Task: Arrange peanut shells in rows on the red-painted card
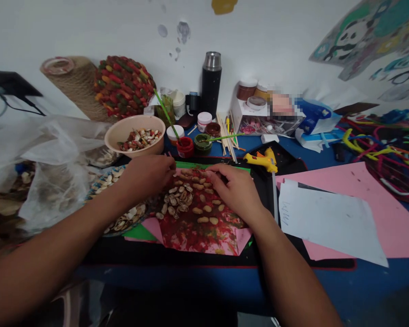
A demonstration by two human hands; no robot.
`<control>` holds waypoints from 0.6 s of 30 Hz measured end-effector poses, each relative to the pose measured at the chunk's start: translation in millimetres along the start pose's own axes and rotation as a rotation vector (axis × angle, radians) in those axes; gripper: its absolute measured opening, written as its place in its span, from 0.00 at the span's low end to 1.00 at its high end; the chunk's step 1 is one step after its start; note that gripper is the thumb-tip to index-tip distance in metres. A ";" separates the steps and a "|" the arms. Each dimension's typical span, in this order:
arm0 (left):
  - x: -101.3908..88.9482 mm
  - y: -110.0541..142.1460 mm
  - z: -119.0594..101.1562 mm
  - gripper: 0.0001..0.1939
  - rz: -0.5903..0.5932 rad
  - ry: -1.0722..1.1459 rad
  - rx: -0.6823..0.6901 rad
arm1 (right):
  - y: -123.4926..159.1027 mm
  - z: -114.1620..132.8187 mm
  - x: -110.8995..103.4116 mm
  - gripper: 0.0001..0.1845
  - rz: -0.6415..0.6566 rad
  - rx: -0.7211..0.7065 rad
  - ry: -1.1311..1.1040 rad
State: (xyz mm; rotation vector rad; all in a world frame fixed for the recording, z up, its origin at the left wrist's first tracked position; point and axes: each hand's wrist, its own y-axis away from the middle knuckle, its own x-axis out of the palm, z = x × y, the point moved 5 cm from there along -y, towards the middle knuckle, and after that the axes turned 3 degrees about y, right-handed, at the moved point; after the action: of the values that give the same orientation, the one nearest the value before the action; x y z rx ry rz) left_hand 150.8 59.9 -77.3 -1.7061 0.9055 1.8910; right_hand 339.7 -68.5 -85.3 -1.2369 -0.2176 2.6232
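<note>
A paint-smeared pink paper sheet (191, 238) lies in front of me, bearing a heap of pale peanut shell halves (180, 200) and several peanut shells (207, 208) spread out to the right. My left hand (153, 172) is over the sheet's upper left, its fingers pressed together; whatever they hold is hidden. At the upper right edge, my right hand (236, 188) has thumb and fingertips close together beside the shells. I cannot make out what is between them. Left of the sheet, partly under my left forearm, sits a plate of shell halves (131, 215).
Behind my hands stand a bowl of painted shells (114, 136), a red paint jar (185, 147), a green paint jar (202, 144) and a black thermos (211, 86). A yellow glue gun (264, 160) rests on a black tray. White paper (330, 218) lies at right, plastic bags (54, 181) at left.
</note>
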 end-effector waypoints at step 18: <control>7.6 -5.4 4.2 0.18 0.085 0.028 0.065 | -1.8 1.2 3.4 0.09 0.052 0.000 0.027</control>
State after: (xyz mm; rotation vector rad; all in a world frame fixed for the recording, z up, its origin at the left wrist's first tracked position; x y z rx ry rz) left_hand 150.5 65.8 -85.6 -1.6839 1.0541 1.8738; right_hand 336.9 -65.9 -86.6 -1.2936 -0.1835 2.6486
